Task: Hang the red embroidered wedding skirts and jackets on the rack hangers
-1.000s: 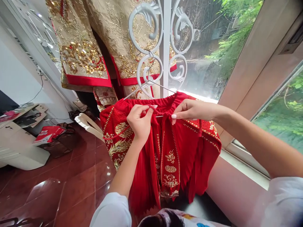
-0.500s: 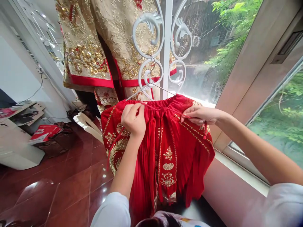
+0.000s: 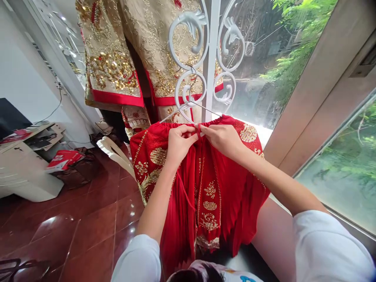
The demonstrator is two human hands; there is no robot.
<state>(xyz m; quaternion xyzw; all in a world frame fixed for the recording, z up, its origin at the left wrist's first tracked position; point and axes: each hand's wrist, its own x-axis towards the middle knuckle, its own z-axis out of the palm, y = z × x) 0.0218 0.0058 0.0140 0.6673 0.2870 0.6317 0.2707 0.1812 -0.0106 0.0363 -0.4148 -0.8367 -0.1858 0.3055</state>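
A red pleated skirt (image 3: 211, 184) with gold embroidery hangs from a wire hanger (image 3: 190, 103) hooked on a white scrolled iron grille (image 3: 202, 51). My left hand (image 3: 178, 141) and my right hand (image 3: 221, 138) meet at the middle of the skirt's waistband. Both are closed, pinching the thin red drawstring (image 3: 183, 188) there, and a loose length of it dangles below my left hand. My fingertips almost touch one another.
A gold and red embroidered robe (image 3: 132, 58) hangs behind the grille. A window (image 3: 337, 168) runs along the right above a ledge. White plastic chairs (image 3: 113, 150), a white cabinet (image 3: 26, 172) with papers and red boxes stand left on the dark red tiled floor (image 3: 82, 227).
My hands were apart, pulling the drawstring out sideways; now they have come together at the centre of the waistband. The view has shifted slightly to the left.
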